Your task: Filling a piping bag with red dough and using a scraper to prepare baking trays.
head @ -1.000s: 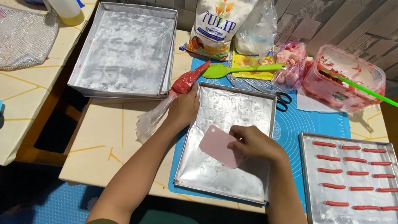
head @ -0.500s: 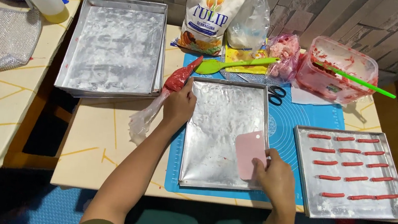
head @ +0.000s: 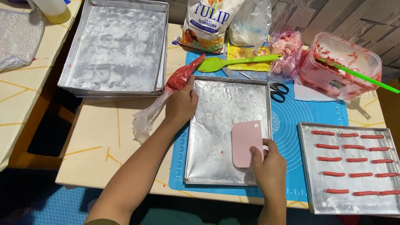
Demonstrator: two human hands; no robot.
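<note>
Pink and flat, a plastic dough scraper [head: 247, 142] is pinched by its lower right edge between the thumb and fingers of the right hand [head: 268, 169], just right of the frame's centre. It lies over the right side of a greased rectangular metal baking tray [head: 218, 130] on a blue silicone mat [head: 294, 134]. At the tray's upper left corner the left hand [head: 181, 104] is closed around a clear piping bag of red paste [head: 169, 96]. Right of centre, a second metal tray [head: 355, 172] holds rows of red strips [head: 352, 159].
</note>
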